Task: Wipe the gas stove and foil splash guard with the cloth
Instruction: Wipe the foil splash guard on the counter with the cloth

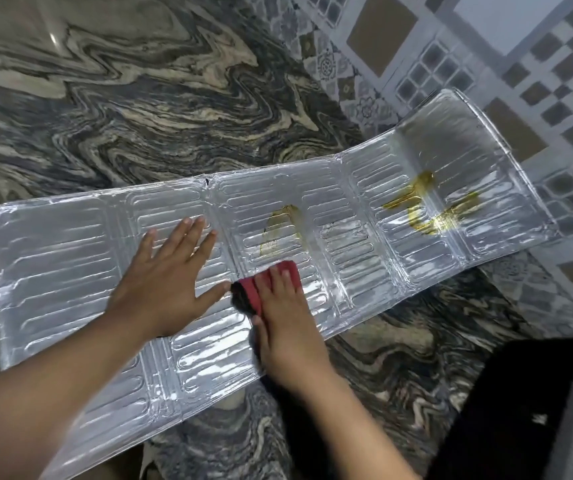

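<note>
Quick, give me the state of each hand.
Left hand: open, flat on the foil splash guard.
Right hand: open, fingers pressing the red cloth onto the foil.

arms: bare, no sleeves | hands (174,268): bare, no rings

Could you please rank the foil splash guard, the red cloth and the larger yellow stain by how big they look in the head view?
1. Foil splash guard
2. Larger yellow stain
3. Red cloth, though the right hand covers part of it, so this is unsure.
</note>
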